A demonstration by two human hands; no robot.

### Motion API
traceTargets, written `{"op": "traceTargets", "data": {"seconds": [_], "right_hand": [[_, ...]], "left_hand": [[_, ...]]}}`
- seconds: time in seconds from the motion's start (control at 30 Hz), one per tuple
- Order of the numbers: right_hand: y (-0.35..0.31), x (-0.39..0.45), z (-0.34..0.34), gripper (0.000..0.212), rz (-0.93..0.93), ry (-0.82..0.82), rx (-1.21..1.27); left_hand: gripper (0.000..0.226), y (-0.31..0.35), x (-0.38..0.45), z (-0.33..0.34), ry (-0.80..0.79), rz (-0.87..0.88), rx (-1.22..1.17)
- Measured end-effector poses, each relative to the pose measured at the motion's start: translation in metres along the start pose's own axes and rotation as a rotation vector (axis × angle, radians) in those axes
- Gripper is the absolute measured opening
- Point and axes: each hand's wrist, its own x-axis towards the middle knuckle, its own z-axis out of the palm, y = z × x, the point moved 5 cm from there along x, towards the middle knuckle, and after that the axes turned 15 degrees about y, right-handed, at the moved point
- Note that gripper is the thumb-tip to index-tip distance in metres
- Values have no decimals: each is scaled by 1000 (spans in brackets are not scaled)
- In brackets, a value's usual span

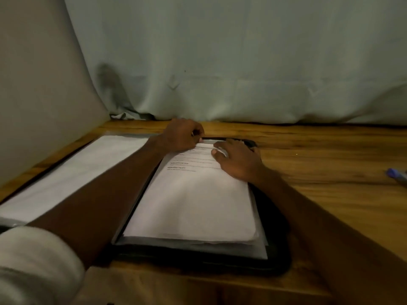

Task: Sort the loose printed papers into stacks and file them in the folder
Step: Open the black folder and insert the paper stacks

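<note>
A black folder [275,256] lies open on the wooden table. On its right half sits a stack of printed papers [193,201], text at the far end. At the stack's far edge my left hand [180,137] has its fingers curled and pinches the top of the papers by the folder's clip. Beside it, my right hand [237,161] rests on the stack's far right corner, fingers bent and pressing the paper down. The folder's left half holds a clear sleeve with white paper [72,172] inside, partly hidden by my left forearm.
A blue pen [396,173] lies at the right edge of the wooden table [319,155]. A pale curtain hangs behind the table's far edge, and a grey wall closes the left side.
</note>
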Motion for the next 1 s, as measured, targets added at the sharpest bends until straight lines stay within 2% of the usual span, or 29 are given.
{"op": "traceTargets", "data": {"seconds": [0.1,0.23,0.33,0.4,0.47,0.5,0.57,0.63,0.77,0.9,1.0], "right_hand": [[-5,-4,-10,50,7,35,14],[-23,-10,-33,47,-80,143,-53],[-51,-12,-42,45,-222,177,14],[-72,-22,-41,44,-299,170,118],[-98,-34,-38,40,-367,137,191],[-110,-40,-37,36,-390,100,227],[-143,-57,-37,28,-408,-17,336],[-180,-75,-35,27,-425,-148,386],[-225,-102,-14,50,-430,-324,224],[-225,-108,-8,52,-341,-297,184],[-221,-111,-11,51,-292,-283,244]], "left_hand": [[38,0,-26,-24,12,-99,-46],[49,-5,-97,-81,165,-272,-95],[49,-16,-167,-128,289,-482,59],[51,-26,-215,-156,406,-604,260],[58,-41,-261,-179,506,-817,450],[61,-46,-279,-186,520,-946,469],[65,-55,-306,-196,520,-1110,398],[68,-63,-317,-200,499,-1134,326],[74,-68,-316,-208,422,-1158,309],[79,-81,-316,-220,440,-1233,198],[77,-90,-318,-237,539,-1391,-174]]}}
